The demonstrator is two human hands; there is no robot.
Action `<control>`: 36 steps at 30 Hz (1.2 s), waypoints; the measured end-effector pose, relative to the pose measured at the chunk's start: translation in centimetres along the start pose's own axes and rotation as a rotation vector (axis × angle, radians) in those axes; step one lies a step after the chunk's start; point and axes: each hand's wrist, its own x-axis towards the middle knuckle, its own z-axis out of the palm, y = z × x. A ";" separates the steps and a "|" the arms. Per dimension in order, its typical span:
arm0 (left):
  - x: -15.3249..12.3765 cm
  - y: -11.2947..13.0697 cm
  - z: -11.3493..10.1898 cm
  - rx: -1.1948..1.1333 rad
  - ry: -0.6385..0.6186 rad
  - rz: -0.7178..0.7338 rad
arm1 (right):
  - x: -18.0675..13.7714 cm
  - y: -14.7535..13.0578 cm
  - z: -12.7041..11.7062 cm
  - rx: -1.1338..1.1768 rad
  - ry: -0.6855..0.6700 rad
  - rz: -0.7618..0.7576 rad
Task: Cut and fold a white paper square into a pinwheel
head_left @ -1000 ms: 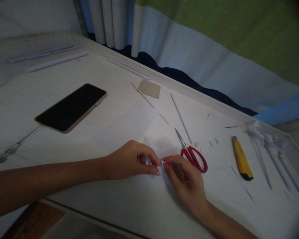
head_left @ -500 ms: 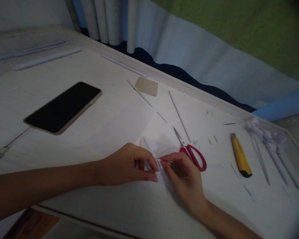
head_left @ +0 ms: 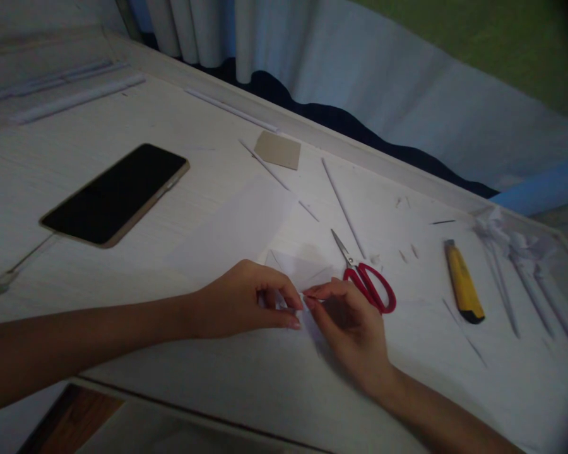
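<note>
progress check: the white paper is between my hands over the tabletop, creased but not flat, so I'd call it part-folded. right hand fingers are pinched on a bit of it; left hand fingers are just beside with a tiny gap, can't tell if they're gripping. the sticks with crumpled tops look done, how much is left I honestly can't tell

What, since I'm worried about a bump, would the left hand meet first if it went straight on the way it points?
Most likely the right hand, whose fingertips lie just ahead of the left hand, though depth around the white paper there is unclear.
</note>
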 end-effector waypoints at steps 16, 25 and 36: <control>-0.1 0.1 0.0 0.050 -0.005 0.019 | -0.1 0.1 0.1 0.061 -0.028 0.029; -0.1 0.1 0.0 0.057 -0.009 0.034 | 0.0 0.1 0.2 0.075 -0.038 0.043; -0.1 0.1 0.1 0.057 -0.014 0.027 | -0.1 0.1 0.1 0.119 -0.066 0.063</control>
